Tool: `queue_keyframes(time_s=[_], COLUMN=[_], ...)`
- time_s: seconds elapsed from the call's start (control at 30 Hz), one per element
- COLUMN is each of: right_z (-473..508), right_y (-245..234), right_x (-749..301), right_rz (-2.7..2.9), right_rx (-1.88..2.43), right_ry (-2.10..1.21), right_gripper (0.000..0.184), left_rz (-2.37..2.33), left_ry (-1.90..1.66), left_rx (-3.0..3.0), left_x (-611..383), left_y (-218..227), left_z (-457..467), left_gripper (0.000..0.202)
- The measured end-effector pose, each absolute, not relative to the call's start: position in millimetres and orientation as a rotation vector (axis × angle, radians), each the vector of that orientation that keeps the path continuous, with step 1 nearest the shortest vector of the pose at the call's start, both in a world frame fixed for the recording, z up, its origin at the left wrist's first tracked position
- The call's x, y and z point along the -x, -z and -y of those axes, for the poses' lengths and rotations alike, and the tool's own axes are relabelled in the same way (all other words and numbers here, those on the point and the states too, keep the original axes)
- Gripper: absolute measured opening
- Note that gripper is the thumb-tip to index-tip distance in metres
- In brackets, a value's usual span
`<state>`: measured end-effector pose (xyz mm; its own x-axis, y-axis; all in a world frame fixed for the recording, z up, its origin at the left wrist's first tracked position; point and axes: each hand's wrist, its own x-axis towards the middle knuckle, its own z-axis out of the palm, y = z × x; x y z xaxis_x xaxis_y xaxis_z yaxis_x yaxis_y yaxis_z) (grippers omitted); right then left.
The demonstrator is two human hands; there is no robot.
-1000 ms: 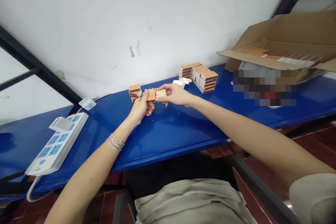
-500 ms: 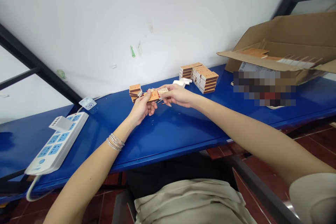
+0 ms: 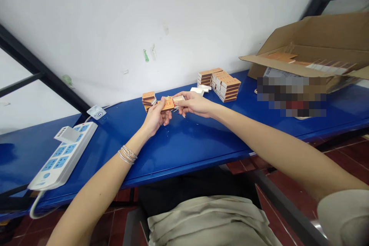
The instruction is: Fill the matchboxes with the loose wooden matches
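My left hand (image 3: 156, 118) is closed around the orange sleeve of a matchbox (image 3: 166, 104), thumb on top. At its right end the white inner tray (image 3: 179, 99), filled with matches, sticks partly out of the sleeve. My right hand (image 3: 193, 104) pinches that tray between thumb and fingers. Loose matches lie behind and below the hands, partly hidden by them. Just left of the held box stands a small stack of orange matchboxes (image 3: 148, 96). White empty-looking trays (image 3: 196, 91) lie beyond my right hand.
Stacked matchboxes (image 3: 227, 84) stand at the back of the blue table (image 3: 184, 142), against the white wall. To the right is an open cardboard box (image 3: 325, 42) with orange and white pieces inside. A white power strip (image 3: 66, 157) lies at the left, with a card (image 3: 96, 112) behind it.
The tray sits slightly deeper in the sleeve, and the sleeve's printed top shows more. Both hands keep almost the same place; the view has shifted slightly.
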<state>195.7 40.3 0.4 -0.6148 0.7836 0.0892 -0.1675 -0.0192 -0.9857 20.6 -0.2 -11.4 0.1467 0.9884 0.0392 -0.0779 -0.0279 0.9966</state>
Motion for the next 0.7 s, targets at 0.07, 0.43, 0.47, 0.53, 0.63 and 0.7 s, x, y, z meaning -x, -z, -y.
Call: queue_keyframes(time_s=[0.07,0.43,0.47,0.53,0.63,0.7], right_z=[-40.4,-31.1,-30.5,-30.6,-31.6,-30.4], right_y=[0.2,3.0,3.0,3.4,5.4,6.5], right_x=[-196.0,-186.4,-185.1,-182.9,-180.6,-179.2], right_rz=[1.588,1.561,1.502,1.401,1.335,1.328], right_rx=[0.659,0.715,0.692,0.661,0.654,0.657], right_ry=[-1.687,-1.62,-1.66,-1.714,-1.745,-1.762], right_gripper=[0.02,0.014,0.011,0.012,0.02,0.028], left_rz=[-1.022,-1.13,-1.145,-1.191,-1.26,-1.27], left_ry=[-1.141,-1.124,-1.133,-1.135,-1.061,-0.99], left_rx=[-1.271,-1.313,-1.303,-1.3,-1.342,-1.378], left_x=[-21.6,-24.5,-24.7,-25.3,-27.4,-29.8], left_y=[11.5,15.7,15.8,15.3,13.5,12.1], left_z=[1.3,2.2,2.2,2.4,4.1,6.2], left_gripper=[0.049,0.051,0.051,0.052,0.056,0.06])
